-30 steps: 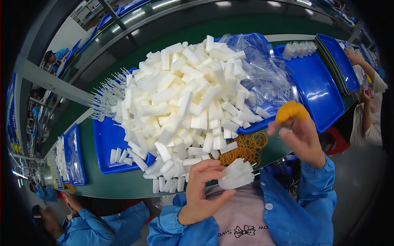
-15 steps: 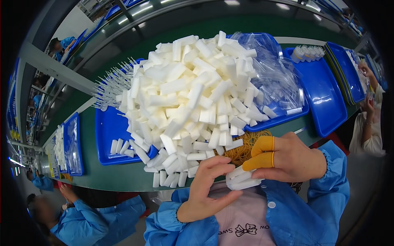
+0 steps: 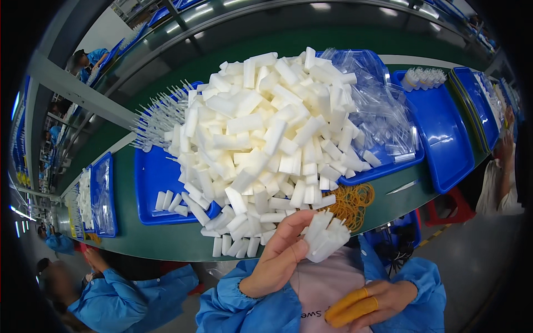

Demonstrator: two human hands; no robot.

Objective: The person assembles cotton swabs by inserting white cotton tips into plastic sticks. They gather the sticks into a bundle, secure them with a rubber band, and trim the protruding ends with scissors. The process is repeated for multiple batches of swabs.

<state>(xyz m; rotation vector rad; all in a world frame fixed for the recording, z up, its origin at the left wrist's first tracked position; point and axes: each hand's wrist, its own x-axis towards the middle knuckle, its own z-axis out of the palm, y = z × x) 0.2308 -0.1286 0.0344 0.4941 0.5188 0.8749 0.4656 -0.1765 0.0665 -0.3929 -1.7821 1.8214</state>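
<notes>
My left hand (image 3: 277, 258) grips a bundle of white tube-like pieces (image 3: 326, 237) between thumb and fingers, just in front of the table's near edge. Thin tips stick up from the bundle's top. Lower down by my jacket, my right hand (image 3: 371, 304) wears yellow finger cots on two fingers. Those fingers stretch leftward, and I see nothing held in them. Past the bundle rises a big heap of white foam pieces (image 3: 261, 133). A tangle of tan rubber bands (image 3: 355, 202) lies on the green table beside the heap.
Left of the heap, a blue tray (image 3: 150, 188) holds several foam pieces and thin white sticks (image 3: 161, 119). At right stand a tray of clear plastic sleeves (image 3: 383, 111) and another blue tray (image 3: 444, 139) with small clear-white parts (image 3: 425, 79). Co-workers sit at both sides; a red stool (image 3: 452, 208) is below.
My right hand has left the bundle and dropped toward my lap. My left hand now holds the bundle alone, tipped more upright and slightly raised. The view has shifted slightly.
</notes>
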